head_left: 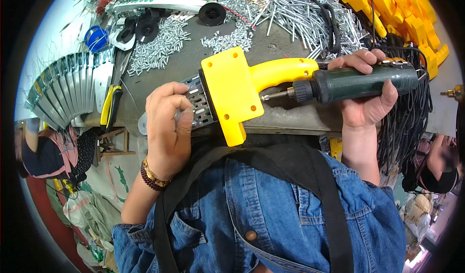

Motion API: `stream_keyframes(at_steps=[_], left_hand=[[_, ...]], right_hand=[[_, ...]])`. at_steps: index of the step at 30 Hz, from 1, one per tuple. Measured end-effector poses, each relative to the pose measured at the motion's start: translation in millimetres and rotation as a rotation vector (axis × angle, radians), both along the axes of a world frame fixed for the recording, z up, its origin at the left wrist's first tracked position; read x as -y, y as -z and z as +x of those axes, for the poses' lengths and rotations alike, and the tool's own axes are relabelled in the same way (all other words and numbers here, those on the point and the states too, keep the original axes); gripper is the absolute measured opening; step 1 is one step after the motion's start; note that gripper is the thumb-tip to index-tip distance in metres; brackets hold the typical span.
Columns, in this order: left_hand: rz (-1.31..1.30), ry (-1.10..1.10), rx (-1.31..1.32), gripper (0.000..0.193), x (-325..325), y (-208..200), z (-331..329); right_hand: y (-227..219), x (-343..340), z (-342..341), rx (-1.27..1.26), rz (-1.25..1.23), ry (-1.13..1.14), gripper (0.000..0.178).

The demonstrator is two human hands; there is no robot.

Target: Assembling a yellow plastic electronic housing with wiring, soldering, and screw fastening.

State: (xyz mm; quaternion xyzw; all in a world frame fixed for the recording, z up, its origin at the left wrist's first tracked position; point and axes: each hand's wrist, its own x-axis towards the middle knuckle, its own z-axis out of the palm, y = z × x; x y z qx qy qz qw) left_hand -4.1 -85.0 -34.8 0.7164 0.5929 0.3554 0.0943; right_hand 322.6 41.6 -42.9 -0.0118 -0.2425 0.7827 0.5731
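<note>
My left hand (169,123) is closed on the slotted metal blade guard (200,102) of a yellow plastic tool housing (230,86). The housing has a curved handle (286,70) pointing right and screw holes at its corners. My right hand (368,91) wraps round a dark green electric screwdriver (365,83), thumb below and fingers above. Its bit (276,96) points left, with the tip close to the housing's right edge; whether they touch I cannot tell. The far end of the handle is close to the screwdriver's body.
Piles of short screws (160,43) and long bolts (300,19) cover the far bench. Black spools (211,14), yellow-handled pliers (111,106) and fanned metal blades (65,89) lie left. Yellow housings (411,16) heap far right above bundled black cables (402,128). Other people sit at both sides.
</note>
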Motion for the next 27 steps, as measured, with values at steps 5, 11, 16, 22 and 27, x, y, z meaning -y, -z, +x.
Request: stream_keyframes(at_steps=[5,11,16,22,27], left_hand=[[0.052,0.020,-0.112,0.006,0.2,1.7,-0.7],[0.002,0.035,-0.119,0.005,0.5,2.7,1.1],[0.076,0.033,-0.087,0.011,-1.1,5.5,1.4],[0.100,0.070,-0.111,0.013,-0.1,3.3,1.6],[0.090,0.101,-0.072,0.019,0.2,2.5,-1.6]], right_hand=[[6.0,4.6,-5.5,-0.040,-0.050,-0.021,0.035],[17.6,8.4,-6.7,-0.109,-0.121,-0.032,0.038],[18.1,7.1,-9.3,-0.140,-0.131,-0.071,0.040],[10.7,11.3,-13.7,-0.071,-0.144,-0.014,0.048],[10.1,11.6,-12.0,-0.073,-0.181,-0.024,0.049]])
